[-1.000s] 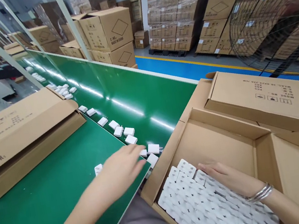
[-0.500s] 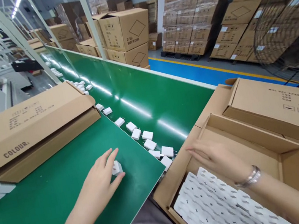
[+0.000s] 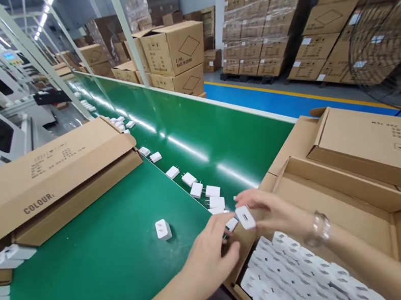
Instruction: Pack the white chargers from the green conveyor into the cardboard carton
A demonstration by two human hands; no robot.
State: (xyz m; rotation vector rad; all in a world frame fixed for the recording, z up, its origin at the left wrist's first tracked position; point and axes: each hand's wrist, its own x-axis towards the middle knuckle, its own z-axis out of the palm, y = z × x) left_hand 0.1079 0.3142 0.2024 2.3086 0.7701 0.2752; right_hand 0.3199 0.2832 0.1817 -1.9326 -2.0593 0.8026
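- Lower centre: right hand, fingers pinched on a white charger.
- Beside it: left hand, half curled; cannot tell its grip.
- Lower right: open carton, packed chargers.
- Left: cardboard box.
- Upper right: fan partly hiding stacked cartons.

Head camera, single view: set at the wearer's head, looking forward and down over the flat green worktop. Close range: bare left hand, bare right hand, lower half. Far range: stacked brown cardboard cartons, upper right.
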